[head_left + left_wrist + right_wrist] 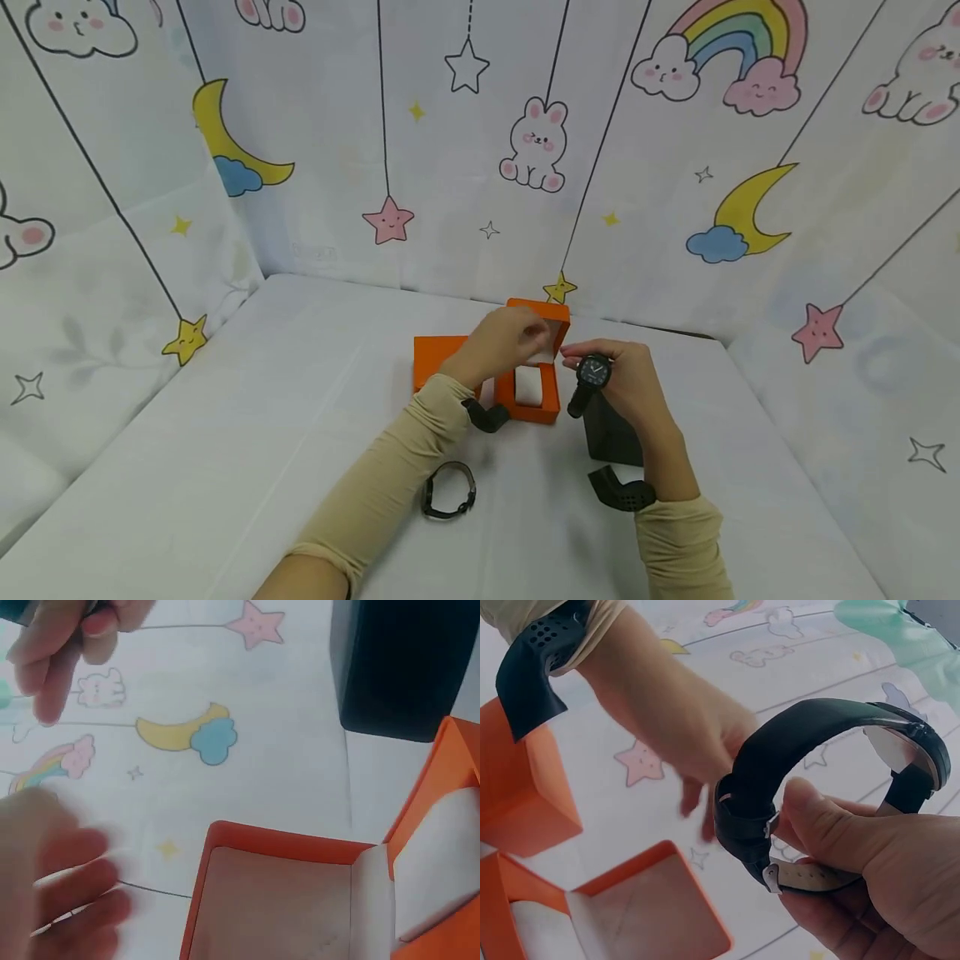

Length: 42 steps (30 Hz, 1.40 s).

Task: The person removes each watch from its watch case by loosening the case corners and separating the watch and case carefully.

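My right hand [633, 387] holds a black wristwatch [594, 371] by its strap. In the right wrist view the thumb and fingers grip the looped, buckled strap of this wristwatch [802, 739]. My left hand [506, 340] is raised beside the lifted lid of an orange box [552, 400]; its fingers, blurred in the left wrist view, are loosely bent with nothing between them. A white cushion [528, 386] sits inside that box. Nearer me, a second dark watch [450, 492] lies on the white table, its band forming a ring.
Another orange box [435, 358] stands left of the open one, partly behind my left forearm. A dark box [611, 437] stands below my right hand, partly covered by it. Black wrist straps [622, 492] jut out from both forearms. A patterned curtain [465, 167] borders the table's far side.
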### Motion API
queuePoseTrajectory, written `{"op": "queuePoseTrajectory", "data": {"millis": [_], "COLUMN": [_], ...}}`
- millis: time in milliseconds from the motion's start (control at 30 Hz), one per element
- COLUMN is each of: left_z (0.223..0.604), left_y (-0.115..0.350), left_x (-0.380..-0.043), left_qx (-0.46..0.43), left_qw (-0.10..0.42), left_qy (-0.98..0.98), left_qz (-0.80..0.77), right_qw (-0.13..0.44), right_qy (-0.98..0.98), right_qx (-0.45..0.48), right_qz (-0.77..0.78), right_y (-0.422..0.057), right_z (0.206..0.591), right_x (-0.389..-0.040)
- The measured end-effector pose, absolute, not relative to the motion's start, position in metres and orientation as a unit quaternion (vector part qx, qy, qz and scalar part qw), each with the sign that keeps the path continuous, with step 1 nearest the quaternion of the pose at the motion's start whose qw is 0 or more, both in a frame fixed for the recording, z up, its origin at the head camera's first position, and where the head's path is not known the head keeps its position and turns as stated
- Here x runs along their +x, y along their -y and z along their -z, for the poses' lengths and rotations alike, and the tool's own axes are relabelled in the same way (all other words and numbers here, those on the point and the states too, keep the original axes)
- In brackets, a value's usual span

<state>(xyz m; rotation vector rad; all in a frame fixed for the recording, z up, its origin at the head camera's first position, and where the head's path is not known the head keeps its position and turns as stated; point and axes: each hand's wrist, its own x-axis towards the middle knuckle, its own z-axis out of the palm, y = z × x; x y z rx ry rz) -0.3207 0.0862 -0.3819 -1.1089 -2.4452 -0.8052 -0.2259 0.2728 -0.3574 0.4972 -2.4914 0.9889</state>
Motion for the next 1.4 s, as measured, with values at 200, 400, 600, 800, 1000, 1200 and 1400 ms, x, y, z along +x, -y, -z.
{"op": "queuePoseTrajectory", "data": {"millis": [200,400,600,800,1000,1200,1400], "left_z": [0.388,0.403,0.408,0.41,0.412,0.415,0.42], "left_y": [-0.077,-0.074,-0.074,-0.074,-0.076,-0.079,-0.084], "left_x": [-0.332,-0.341,-0.346,-0.348,-0.348,-0.349,-0.351], "left_qx": [-0.271,-0.221,-0.231,-0.253,-0.273,-0.275,-0.256], "left_qw": [0.239,0.161,0.127,0.091,0.069,0.103,0.175], "left_qy": [0.874,0.918,0.919,0.907,0.894,0.881,0.87], "left_qz": [0.325,0.286,0.294,0.323,0.348,0.371,0.384], "right_qw": [0.165,0.09,0.081,0.063,0.047,0.052,0.048], "right_qy": [0.908,0.926,0.937,0.935,0.932,0.933,0.929], "right_qx": [0.159,0.145,0.146,0.145,0.149,0.156,0.169], "right_qz": [-0.35,-0.336,-0.307,-0.319,-0.327,-0.321,-0.327], "right_y": [-0.27,-0.268,-0.266,-0.265,-0.263,-0.261,-0.259], "right_z": [0.357,0.361,0.362,0.362,0.363,0.364,0.366], "right_x": [-0.226,-0.227,-0.23,-0.23,-0.231,-0.231,-0.233]}}
